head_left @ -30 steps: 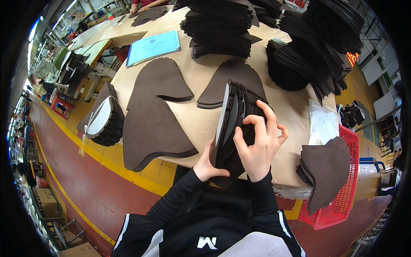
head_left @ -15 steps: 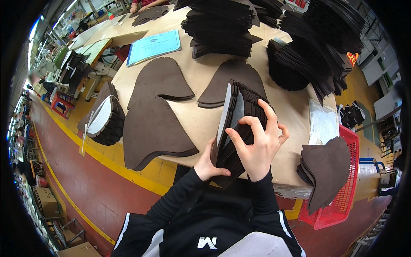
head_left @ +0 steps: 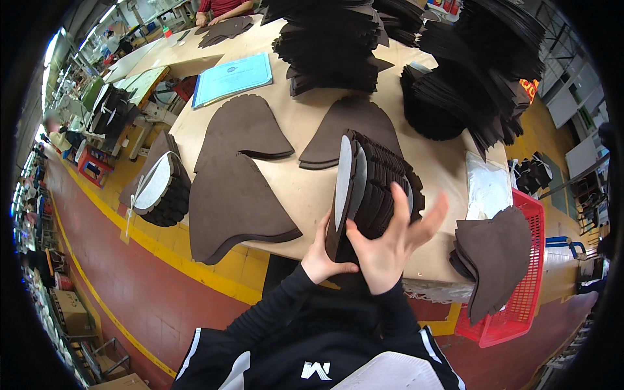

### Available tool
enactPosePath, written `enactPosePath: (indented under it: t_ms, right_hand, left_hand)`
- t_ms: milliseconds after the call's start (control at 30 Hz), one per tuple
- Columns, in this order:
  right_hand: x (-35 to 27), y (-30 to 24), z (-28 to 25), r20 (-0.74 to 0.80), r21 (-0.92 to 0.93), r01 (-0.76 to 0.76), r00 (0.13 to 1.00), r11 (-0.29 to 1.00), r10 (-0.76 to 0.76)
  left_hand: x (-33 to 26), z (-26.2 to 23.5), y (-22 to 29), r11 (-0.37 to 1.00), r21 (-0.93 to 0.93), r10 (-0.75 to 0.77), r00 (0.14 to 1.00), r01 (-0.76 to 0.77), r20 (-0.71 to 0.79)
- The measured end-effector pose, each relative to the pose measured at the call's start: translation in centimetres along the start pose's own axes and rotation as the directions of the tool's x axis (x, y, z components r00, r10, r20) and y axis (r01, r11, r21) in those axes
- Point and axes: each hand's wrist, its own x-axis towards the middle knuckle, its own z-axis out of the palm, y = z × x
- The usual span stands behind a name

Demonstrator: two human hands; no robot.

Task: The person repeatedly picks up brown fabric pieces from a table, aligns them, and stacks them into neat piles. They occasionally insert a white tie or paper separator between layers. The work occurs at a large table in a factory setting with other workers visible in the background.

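Note:
I hold a thick bundle of dark brown cut felt pieces (head_left: 377, 188) upright on edge above the near rim of the tan table (head_left: 305, 195); its nearest sheet shows a pale grey face. My left hand (head_left: 325, 255) grips the bundle's lower left edge from below. My right hand (head_left: 396, 244) rests against the bundle's lower front, thumb on the sheets, fingers spread to the right. Flat brown pieces (head_left: 237, 175) lie on the table to the left, another (head_left: 348, 130) behind the bundle.
Tall stacks of dark cut pieces (head_left: 338, 45) fill the table's far side and right (head_left: 468, 84). A blue folder (head_left: 233, 78) lies far left. A red basket (head_left: 523, 286) with brown pieces hangs at the right. A tied bundle (head_left: 162, 188) sits left. Another person's arms (head_left: 224, 8) appear at the top.
My right hand has slid down the bundle and its fingers have spread open to the right. The bundle has tipped slightly more upright, fanning at the top.

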Motion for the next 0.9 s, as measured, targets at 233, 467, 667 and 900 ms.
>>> enactPosePath:
  t_ms: [233, 467, 667, 900]
  right_hand:
    - [-5.4, 4.6, 0.3, 0.182, 0.734, -0.451, 0.851, 0.508, 0.492]
    - [-6.7, 14.9, -2.1, 0.190, 0.899, -0.387, 0.766, 0.204, 0.614]
    - [-9.5, 17.8, -1.5, 0.096, 0.868, -0.388, 0.745, 0.311, 0.661]
    - [-8.9, 17.2, -1.1, 0.102, 0.901, -0.341, 0.766, 0.267, 0.635]
  left_hand:
    - [-2.0, 1.3, 0.8, 0.995, -0.007, -0.102, 0.988, 0.103, 0.120]
    - [1.9, -2.3, 8.6, 0.948, -0.278, -0.170, 0.985, 0.157, -0.022]
    - [10.2, -6.2, 15.3, 0.951, -0.287, -0.033, 0.960, 0.116, 0.278]
    - [21.0, -9.0, 10.2, 0.789, -0.414, -0.325, 0.880, 0.454, 0.345]
